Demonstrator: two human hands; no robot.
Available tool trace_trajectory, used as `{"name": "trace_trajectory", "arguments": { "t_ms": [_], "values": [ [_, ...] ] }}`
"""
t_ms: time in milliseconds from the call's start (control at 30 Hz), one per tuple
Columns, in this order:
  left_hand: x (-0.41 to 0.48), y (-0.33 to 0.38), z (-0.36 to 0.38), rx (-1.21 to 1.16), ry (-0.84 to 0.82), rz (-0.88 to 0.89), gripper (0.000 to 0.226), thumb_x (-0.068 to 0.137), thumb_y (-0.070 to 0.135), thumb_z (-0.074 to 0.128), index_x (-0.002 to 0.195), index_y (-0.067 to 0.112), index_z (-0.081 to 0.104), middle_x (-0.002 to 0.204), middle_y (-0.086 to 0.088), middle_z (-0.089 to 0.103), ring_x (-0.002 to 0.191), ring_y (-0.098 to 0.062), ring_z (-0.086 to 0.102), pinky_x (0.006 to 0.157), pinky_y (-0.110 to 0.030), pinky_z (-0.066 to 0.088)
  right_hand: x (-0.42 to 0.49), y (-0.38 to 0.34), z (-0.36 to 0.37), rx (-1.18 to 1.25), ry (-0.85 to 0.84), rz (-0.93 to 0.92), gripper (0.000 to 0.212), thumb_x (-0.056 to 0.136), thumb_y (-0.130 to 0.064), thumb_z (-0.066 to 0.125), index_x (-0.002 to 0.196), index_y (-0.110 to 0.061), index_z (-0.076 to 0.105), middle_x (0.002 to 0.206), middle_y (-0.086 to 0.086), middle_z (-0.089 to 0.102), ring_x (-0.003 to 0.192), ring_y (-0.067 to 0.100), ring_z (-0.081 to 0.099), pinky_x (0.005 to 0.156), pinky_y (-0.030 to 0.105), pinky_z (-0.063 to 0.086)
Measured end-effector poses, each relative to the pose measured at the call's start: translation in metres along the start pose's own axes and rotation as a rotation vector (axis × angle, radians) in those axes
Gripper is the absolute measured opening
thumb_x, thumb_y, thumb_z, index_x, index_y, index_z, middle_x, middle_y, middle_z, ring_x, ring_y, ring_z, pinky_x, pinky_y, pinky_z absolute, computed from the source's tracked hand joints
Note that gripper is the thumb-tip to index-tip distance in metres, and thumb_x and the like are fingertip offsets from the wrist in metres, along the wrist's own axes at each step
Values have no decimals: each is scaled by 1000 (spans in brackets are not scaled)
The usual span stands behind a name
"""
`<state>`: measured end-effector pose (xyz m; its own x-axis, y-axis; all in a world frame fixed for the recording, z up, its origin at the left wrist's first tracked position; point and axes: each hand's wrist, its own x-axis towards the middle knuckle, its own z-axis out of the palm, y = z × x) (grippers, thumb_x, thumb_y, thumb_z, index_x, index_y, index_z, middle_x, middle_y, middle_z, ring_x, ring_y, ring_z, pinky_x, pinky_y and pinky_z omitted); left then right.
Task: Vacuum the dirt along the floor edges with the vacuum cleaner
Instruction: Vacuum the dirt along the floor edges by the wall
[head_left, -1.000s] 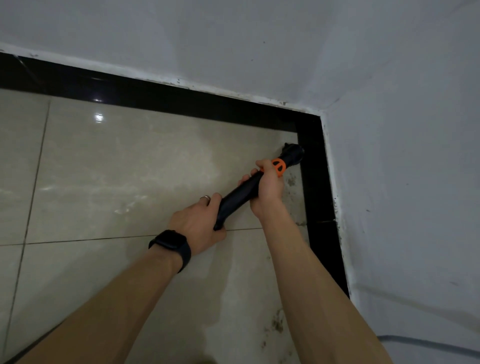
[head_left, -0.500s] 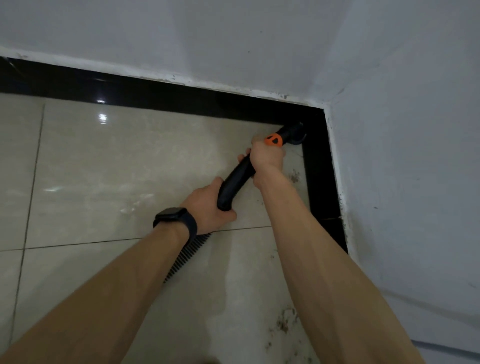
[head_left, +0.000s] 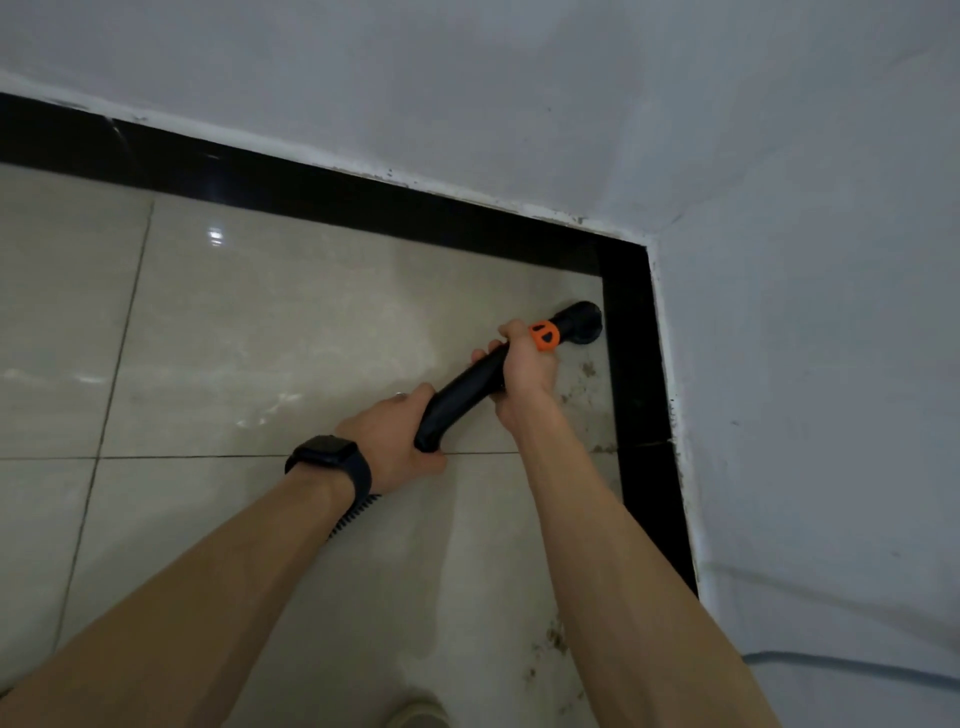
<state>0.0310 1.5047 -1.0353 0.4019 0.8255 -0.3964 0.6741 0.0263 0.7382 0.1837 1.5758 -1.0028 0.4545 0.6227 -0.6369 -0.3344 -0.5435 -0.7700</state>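
A black vacuum wand (head_left: 467, 387) with an orange ring (head_left: 544, 335) slants across the beige tile floor toward the room's corner. Its round nozzle (head_left: 584, 322) sits on the floor right beside the black skirting strip (head_left: 631, 364) on the right. My right hand (head_left: 524, 366) grips the wand just below the orange ring. My left hand (head_left: 392, 436), with a black watch on the wrist, holds the wand's lower end. A ribbed hose (head_left: 353, 514) peeks out under my left wrist. Dark dirt specks (head_left: 587, 370) lie beside the right edge, just behind the nozzle.
White walls meet at the corner (head_left: 649, 244), with black skirting along both. More dirt (head_left: 553, 642) lies on the tiles near the right skirting, lower down. A shoe tip (head_left: 418, 714) shows at the bottom edge. A thin cable (head_left: 852, 662) runs along the right wall.
The nozzle was pushed up into the corner half a second ago and has now come back down along the right skirting. Both hands kept their grip on the wand.
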Motion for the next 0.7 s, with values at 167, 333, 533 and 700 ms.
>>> {"name": "trace_trajectory", "arguments": {
  "t_ms": [167, 333, 533, 700],
  "values": [
    [-28, -24, -34, 89, -4, -54, 34, 81, 35, 69, 95, 29, 39, 86, 4, 54, 72, -14, 56, 58, -30, 47, -28, 20, 31, 70, -32, 33, 29, 95, -9, 64, 122, -4, 56, 74, 8, 60, 49, 19, 64, 51, 29, 56],
    [-71, -59, -59, 187, 2, -106, 31, 83, 35, 67, 95, 31, 38, 89, 4, 54, 77, -18, 56, 70, -37, 53, -66, 57, 55, 180, -91, 85, 11, 96, -9, 65, 104, -9, 56, 65, 4, 62, 50, 20, 66, 52, 30, 58],
    [-121, -84, -65, 279, 7, -141, 38, 81, 39, 67, 100, 37, 34, 93, 7, 50, 79, -19, 56, 69, -36, 52, -107, 95, 60, 221, -159, 153, 11, 96, -11, 65, 93, -13, 54, 59, 0, 62, 55, 23, 67, 58, 33, 58],
    [-143, -89, -56, 293, 12, -157, 41, 81, 42, 68, 102, 37, 34, 95, 7, 51, 78, -16, 55, 70, -37, 53, -123, 107, 58, 169, -146, 135, 10, 96, -11, 63, 93, -12, 54, 62, 1, 61, 53, 23, 67, 57, 32, 58]
  ]
}}
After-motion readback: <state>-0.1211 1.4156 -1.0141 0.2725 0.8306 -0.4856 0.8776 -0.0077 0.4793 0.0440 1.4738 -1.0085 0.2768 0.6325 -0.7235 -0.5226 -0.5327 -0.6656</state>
